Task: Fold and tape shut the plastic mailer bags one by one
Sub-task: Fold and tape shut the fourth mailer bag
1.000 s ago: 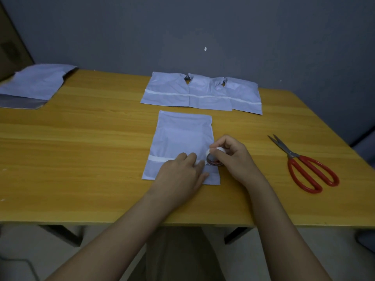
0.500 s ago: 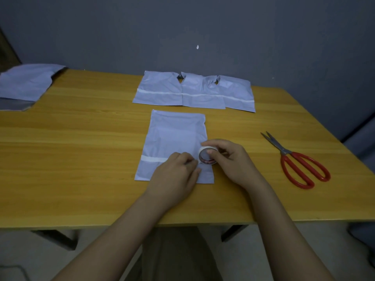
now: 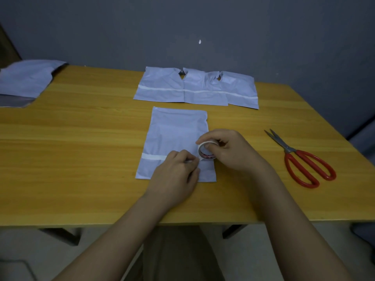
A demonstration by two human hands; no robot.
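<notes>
From my feed, the far left edge of the wooden counter (image 3: pixel 81 138) carries a loose pile of pale mailer bags (image 3: pixel 26 82), part of it hanging past the counter's corner. Moving right, a row of three taped bags (image 3: pixel 194 88) lies side by side at the back of the counter, edges overlapping, each crossed by a white strip. Just in front of that row, apart from it, the mailer bag (image 3: pixel 174 130) I am watching lies flat in the middle, with a white tape strip (image 3: pixel 152 157) running across its lower part from the left edge. My left hand (image 3: pixel 174 177) sits on the bag's lower right area, fingers curled and pinching at the tape where the strip meets the roll; what exactly lies under the fingertips is blurred. Right beside it, almost touching, my right hand (image 3: pixel 229 149) is clamped around the tape roll (image 3: pixel 206 152), thumb and fingers curled over its rim, the roll standing on edge against the bag near its right border. Further right, well apart from both hands, red-handled scissors (image 3: pixel 300 159) lie on the counter, blades pointing away toward the wall.
</notes>
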